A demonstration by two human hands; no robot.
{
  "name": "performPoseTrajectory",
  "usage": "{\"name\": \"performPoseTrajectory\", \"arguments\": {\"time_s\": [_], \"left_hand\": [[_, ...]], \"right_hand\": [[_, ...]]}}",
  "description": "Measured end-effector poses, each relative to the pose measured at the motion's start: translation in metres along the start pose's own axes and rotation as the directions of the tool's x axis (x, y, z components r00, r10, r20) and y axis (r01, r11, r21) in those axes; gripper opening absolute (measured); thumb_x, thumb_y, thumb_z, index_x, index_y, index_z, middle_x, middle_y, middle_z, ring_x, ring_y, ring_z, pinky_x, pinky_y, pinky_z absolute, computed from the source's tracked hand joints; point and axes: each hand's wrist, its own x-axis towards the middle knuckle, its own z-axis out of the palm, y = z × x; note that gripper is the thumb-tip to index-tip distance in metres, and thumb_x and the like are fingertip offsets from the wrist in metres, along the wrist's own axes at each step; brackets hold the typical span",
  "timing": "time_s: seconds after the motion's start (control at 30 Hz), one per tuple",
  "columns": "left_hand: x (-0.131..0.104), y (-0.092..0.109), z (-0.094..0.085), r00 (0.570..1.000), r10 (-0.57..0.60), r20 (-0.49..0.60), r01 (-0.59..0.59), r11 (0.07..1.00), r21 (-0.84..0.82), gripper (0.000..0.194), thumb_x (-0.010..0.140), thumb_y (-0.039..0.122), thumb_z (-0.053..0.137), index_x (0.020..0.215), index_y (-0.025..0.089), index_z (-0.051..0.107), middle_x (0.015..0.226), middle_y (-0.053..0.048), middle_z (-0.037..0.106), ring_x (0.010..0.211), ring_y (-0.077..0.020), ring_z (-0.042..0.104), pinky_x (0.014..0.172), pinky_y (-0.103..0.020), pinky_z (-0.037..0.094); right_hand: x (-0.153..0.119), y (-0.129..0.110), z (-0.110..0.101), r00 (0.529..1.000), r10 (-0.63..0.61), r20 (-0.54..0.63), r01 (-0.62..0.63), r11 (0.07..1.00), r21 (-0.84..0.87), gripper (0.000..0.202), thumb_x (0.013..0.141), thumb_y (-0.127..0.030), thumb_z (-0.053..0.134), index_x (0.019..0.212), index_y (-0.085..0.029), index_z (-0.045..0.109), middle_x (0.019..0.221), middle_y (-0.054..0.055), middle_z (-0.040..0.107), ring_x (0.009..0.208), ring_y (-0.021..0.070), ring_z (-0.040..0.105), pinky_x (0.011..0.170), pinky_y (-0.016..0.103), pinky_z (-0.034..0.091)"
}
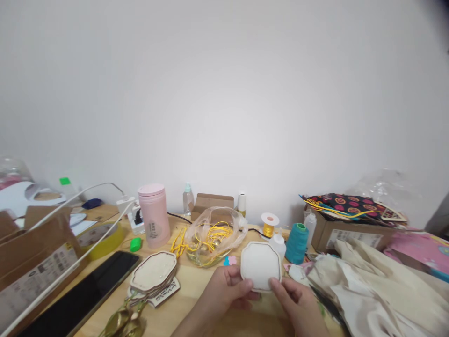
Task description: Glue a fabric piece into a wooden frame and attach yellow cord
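Note:
Between my two hands I hold up a small white plaque with a scalloped outline and a thin dark rim. My left hand grips its lower left corner, thumb on the front face and fingers behind. At the lower right corner, my right hand pinches it the same way. To the left of my hands lies a stack of similar cream plaques. Gold bells sit in front of that stack. Behind the held plaque is a clear plastic bag with yellow cord and gold bells inside.
A black phone, yellow tape roll and cardboard box occupy the left. A pink cup stands near the wall. A teal thread cone, cream cloth and loaded box are on the right.

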Motion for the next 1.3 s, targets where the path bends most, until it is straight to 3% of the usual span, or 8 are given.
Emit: {"name": "performPoseTrajectory", "arguments": {"time_s": [0.23,0.47,0.67,0.87,1.1,1.3], "left_hand": [[0.002,-0.001,-0.001,0.999,0.034,0.032,-0.034,0.999,0.014,0.040,0.062,0.033,0.067,0.096,0.014,0.061,0.084,-0.010,0.067,0.074,-0.0183,0.060,0.055,-0.021,0.042],[0.008,-0.009,0.000,0.992,0.124,0.015,-0.124,0.992,-0.009,0.031,0.054,0.026,0.073,0.081,0.013,0.066,0.073,-0.006,0.069,0.058,-0.0112,0.056,0.053,-0.019,0.039],[0.006,-0.004,0.003,0.987,0.161,0.028,-0.160,0.986,-0.038,0.027,0.056,0.021,0.071,0.081,0.012,0.066,0.079,-0.009,0.069,0.072,-0.0182,0.061,0.067,-0.026,0.043],[0.006,-0.005,0.002,0.986,0.167,0.022,-0.166,0.984,-0.064,0.028,0.055,0.019,0.072,0.081,0.012,0.066,0.079,-0.009,0.069,0.072,-0.0180,0.061,0.067,-0.026,0.043],[0.007,-0.004,0.004,0.987,0.162,0.003,-0.162,0.985,-0.060,0.023,0.054,0.023,0.073,0.075,0.014,0.069,0.059,-0.001,0.066,0.049,-0.0065,0.050,0.048,-0.016,0.037],[0.004,0.001,0.009,0.963,0.251,0.103,-0.244,0.967,-0.071,0.031,0.058,0.018,0.070,0.089,0.015,0.066,0.075,-0.003,0.068,0.072,-0.0143,0.058,0.069,-0.023,0.043]], "right_hand": [[0.000,0.013,0.001,0.998,-0.049,-0.051,0.042,0.992,-0.117,0.041,0.062,-0.050,0.056,0.044,-0.014,0.053,0.043,-0.004,0.037,0.046,0.0100,0.034,0.044,0.020,0.029],[0.001,0.012,0.002,0.996,-0.068,-0.053,0.060,0.988,-0.141,0.043,0.061,-0.053,0.056,0.042,-0.015,0.051,0.042,-0.004,0.034,0.046,0.0097,0.031,0.043,0.020,0.028],[-0.002,0.004,0.003,1.000,-0.027,-0.008,0.026,0.998,-0.060,0.039,0.061,-0.050,0.057,0.044,-0.014,0.055,0.043,-0.003,0.040,0.046,0.0097,0.033,0.044,0.019,0.030],[-0.002,0.002,0.001,1.000,-0.019,0.006,0.020,0.997,-0.068,0.036,0.062,-0.046,0.057,0.045,-0.014,0.055,0.044,-0.003,0.038,0.047,0.0099,0.033,0.045,0.020,0.028],[-0.003,0.003,0.001,0.993,-0.114,-0.007,0.112,0.987,-0.111,0.030,0.063,-0.040,0.059,0.050,-0.014,0.061,0.051,-0.001,0.048,0.053,0.0130,0.041,0.050,0.020,0.034],[-0.002,0.003,-0.001,0.984,-0.158,0.077,0.170,0.965,-0.197,0.031,0.067,-0.040,0.055,0.056,-0.014,0.064,0.052,0.000,0.051,0.055,0.0141,0.045,0.052,0.021,0.036]]}}
